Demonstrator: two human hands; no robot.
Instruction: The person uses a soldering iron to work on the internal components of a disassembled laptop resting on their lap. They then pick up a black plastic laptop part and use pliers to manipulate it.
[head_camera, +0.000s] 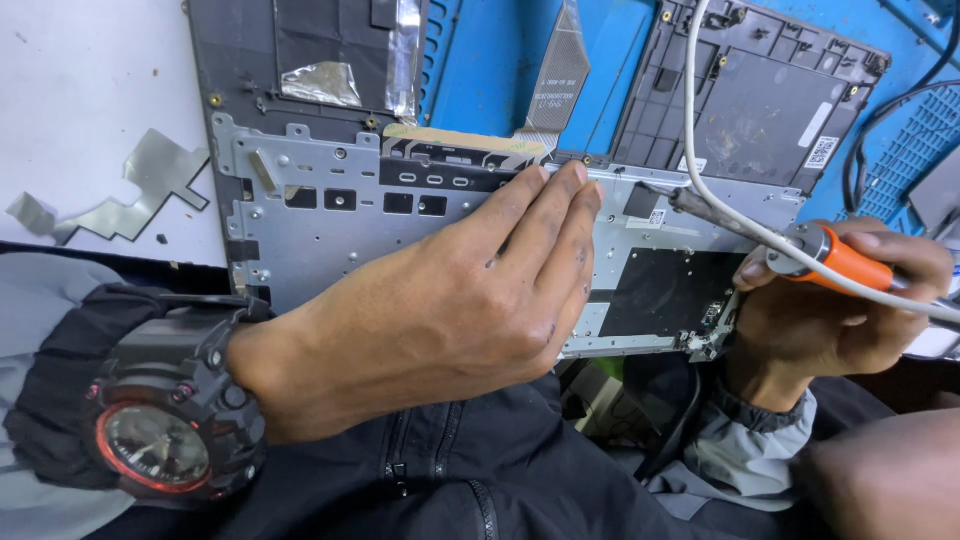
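Wristwatch (165, 420), black with a red ring round the dial, sits closest to the lens on the left wrist. Left hand (450, 290) lies flat, palm down, fingers (560, 190) straight and together, pressing on the silver metal plate (330, 190) of an opened laptop shell; it grasps nothing. Right hand (840, 300) is closed round the orange handle of a soldering iron (800, 245), whose dark tip (665, 190) rests on the plate just beside the left fingertips. White cord (700, 120) runs up from the handle and out of view. 1 flat ribbon cable (555, 70) rises from the plate's upper edge. Second dark laptop shell (770, 90) lies behind on the blue mat (500, 70) (foil scraps (150, 180) on the white surface at left).
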